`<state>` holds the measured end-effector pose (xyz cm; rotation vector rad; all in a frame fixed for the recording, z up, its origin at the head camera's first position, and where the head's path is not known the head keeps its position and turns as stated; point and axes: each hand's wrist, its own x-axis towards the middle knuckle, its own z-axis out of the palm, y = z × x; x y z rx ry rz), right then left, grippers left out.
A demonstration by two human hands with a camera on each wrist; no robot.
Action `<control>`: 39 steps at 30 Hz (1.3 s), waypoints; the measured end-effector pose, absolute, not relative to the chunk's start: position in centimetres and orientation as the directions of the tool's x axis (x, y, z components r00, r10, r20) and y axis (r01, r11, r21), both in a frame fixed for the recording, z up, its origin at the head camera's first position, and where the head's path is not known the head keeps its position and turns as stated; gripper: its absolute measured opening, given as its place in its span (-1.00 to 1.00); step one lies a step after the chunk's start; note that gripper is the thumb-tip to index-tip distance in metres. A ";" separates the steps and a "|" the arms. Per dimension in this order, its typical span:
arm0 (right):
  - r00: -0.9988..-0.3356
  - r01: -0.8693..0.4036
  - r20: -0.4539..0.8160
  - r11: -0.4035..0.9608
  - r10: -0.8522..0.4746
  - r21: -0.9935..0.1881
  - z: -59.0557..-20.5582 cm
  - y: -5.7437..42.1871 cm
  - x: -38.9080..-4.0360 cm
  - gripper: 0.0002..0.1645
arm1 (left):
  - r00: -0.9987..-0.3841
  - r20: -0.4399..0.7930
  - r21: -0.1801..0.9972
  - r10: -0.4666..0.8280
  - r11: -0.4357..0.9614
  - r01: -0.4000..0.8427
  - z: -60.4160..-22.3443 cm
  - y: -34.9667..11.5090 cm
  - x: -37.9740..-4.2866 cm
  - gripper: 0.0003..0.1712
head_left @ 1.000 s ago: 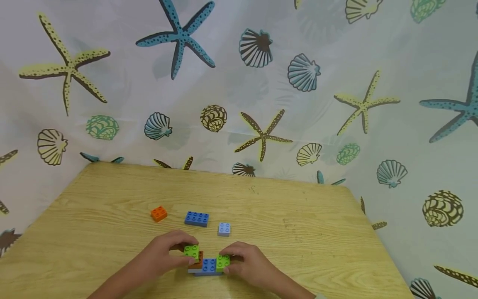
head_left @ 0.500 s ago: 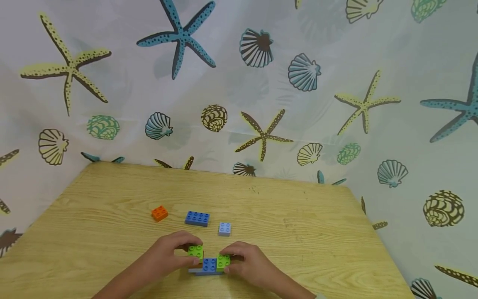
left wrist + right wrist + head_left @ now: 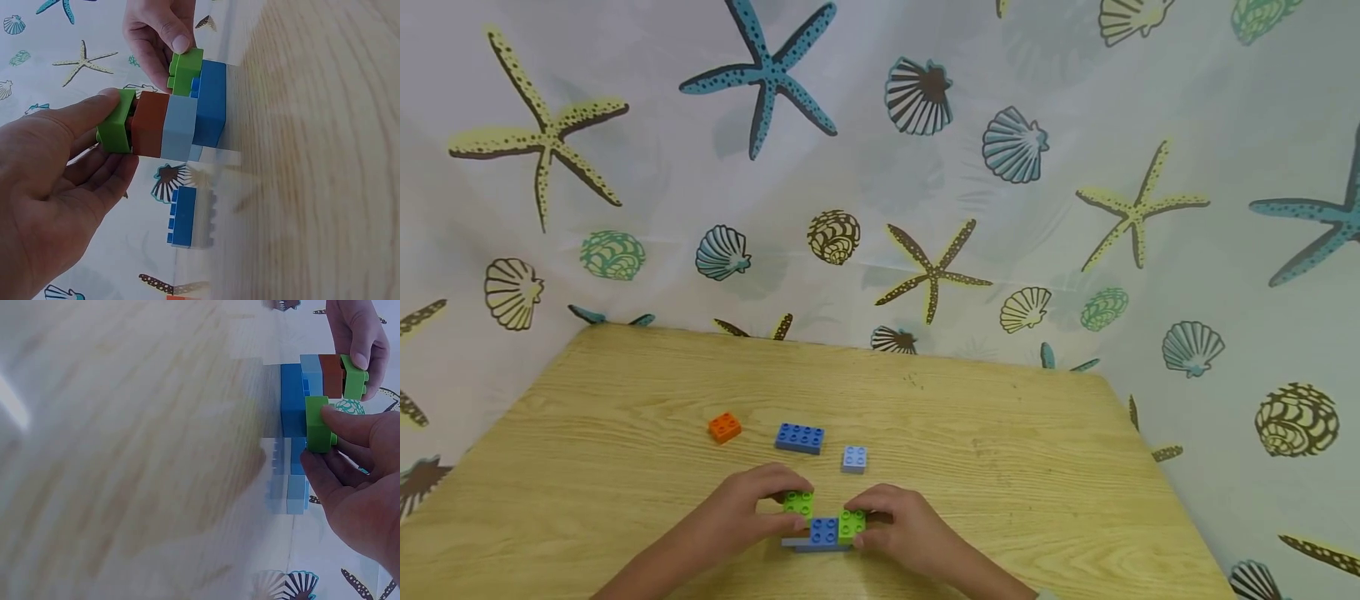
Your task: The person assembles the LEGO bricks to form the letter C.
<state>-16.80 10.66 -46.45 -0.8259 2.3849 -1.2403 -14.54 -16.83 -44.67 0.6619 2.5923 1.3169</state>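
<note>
Fingers (image 3: 117, 178) of the left hand (image 3: 747, 508) and right hand (image 3: 910, 527) each pinch a green brick (image 3: 852, 527), well apart from the desk's (image 3: 1037, 475) right edge.

Solid Brights, Patterned Backdrop

A lime-green square plastic brick (image 3: 117, 128) is matching a second lime-green plastic brick (image 3: 852, 526). A brown plastic brick (image 3: 150, 125) is contrasting with a pale-blue plastic brick (image 3: 179, 128) and a long blue plastic brick (image 3: 212, 106). A small orange plastic brick (image 3: 725, 427), a rectangular blue plastic brick (image 3: 800, 438) and a square lavender-blue plastic brick (image 3: 854, 459) are showing solid colours. A white fabric backdrop (image 3: 865, 183) is displaying dotted starfish (image 3: 771, 73) and striped shells (image 3: 1015, 146), a yellow-tan tabletop (image 3: 1037, 467) wood grain
</note>
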 end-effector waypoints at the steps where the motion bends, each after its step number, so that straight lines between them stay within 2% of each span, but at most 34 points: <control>1: -0.778 -0.343 -0.020 0.452 -0.628 -0.824 -46.5 10.7 -16.8 -0.60 | -0.891 0.056 0.801 0.450 0.513 0.310 -44.7 -16.8 -14.5 -0.56; 17: -0.787 -0.328 -0.038 0.469 -0.616 -0.820 -46.6 10.7 -16.8 -0.60 | -0.878 0.150 0.775 0.455 0.497 0.390 -45.0 -16.7 -14.0 -0.58; 24: -0.785 -0.326 -0.039 0.465 -0.619 -0.823 -46.4 10.6 -16.7 -0.59 | -0.889 0.054 0.803 0.455 0.509 0.309 -44.5 -16.7 -14.1 -0.56; 30: -0.786 -0.322 -0.046 0.471 -0.617 -0.821 -46.3 10.6 -16.7 -0.60 | -0.878 0.066 0.804 0.473 0.496 0.328 -44.3 -17.0 -14.1 -0.52; 35: -0.787 -0.318 -0.054 0.478 -0.615 -0.818 -46.3 10.6 -16.8 -0.61 | -0.900 0.042 0.825 0.433 0.494 0.276 -44.1 -17.9 -14.4 -0.48; 39: -0.790 -0.305 -0.068 0.487 -0.609 -0.819 -46.3 10.5 -16.8 -0.61 | -0.921 0.063 0.821 0.384 0.505 0.267 -43.9 -19.3 -15.2 -0.53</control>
